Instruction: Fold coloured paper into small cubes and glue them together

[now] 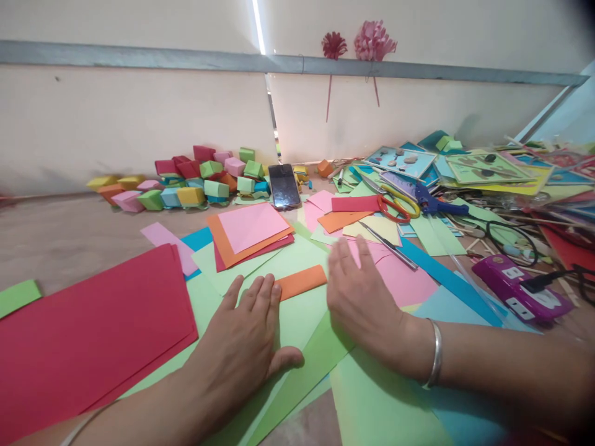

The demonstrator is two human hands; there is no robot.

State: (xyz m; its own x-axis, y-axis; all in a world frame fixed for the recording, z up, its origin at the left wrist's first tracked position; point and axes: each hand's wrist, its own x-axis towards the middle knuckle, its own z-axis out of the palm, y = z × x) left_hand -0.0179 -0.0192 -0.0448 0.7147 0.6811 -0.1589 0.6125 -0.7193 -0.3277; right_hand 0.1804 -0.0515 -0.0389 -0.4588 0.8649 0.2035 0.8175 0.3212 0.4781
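Note:
A narrow folded strip of orange paper (302, 282) lies on light green sheets (297, 322) between my two hands. My left hand (253, 334) rests flat over the strip's left end, thumb stretched to the side. My right hand (360, 297), a silver bangle at its wrist, is at the strip's right end with its fingers extended; whether it presses on the paper cannot be made out. Just behind the strip sits a small stack of pink, orange and red paper squares (253, 229). A metal craft knife (389, 246) lies beyond my right fingers.
Large red sheets (93, 328) spread at the left. Several small folded paper boxes (209, 176) cluster by the wall, beside a phone (284, 186). Scissors (400, 204), a blue glue gun (437, 201), a purple power strip (520, 288) and stacked cards (493, 170) crowd the right.

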